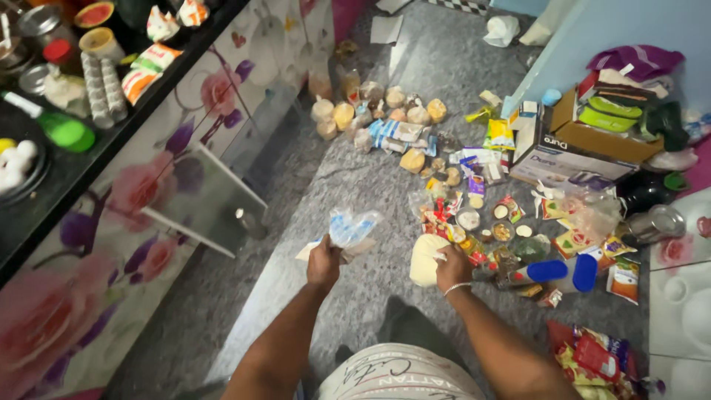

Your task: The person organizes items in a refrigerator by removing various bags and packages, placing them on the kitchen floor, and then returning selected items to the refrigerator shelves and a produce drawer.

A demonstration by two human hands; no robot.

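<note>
The left hand [324, 261] was shut tight around a clear bag [351, 228] with blue print on it. The bag was held up over the grey floor [355, 178]. Its long side ran from the hand up and to the right, and its loose end pointed toward the pile of food. What was inside the bag was too hard to see.

The right hand [452, 268] was lower, with its fingers curled on the edge of a pale yellow packet [424, 259]. The packet lay flat on the floor, long side running up and down in the picture.

Just to the right lay a white bottle [559, 272] on its side, with a blue cap pointing right. Small round tubs [502, 231] sat open nearby with brown and white stuff in them. A cardboard box [592, 137] stood further back, with green and white things in it. Tied bags [370, 111] of yellow and tan food sat in a bunch further up the floor.
</note>
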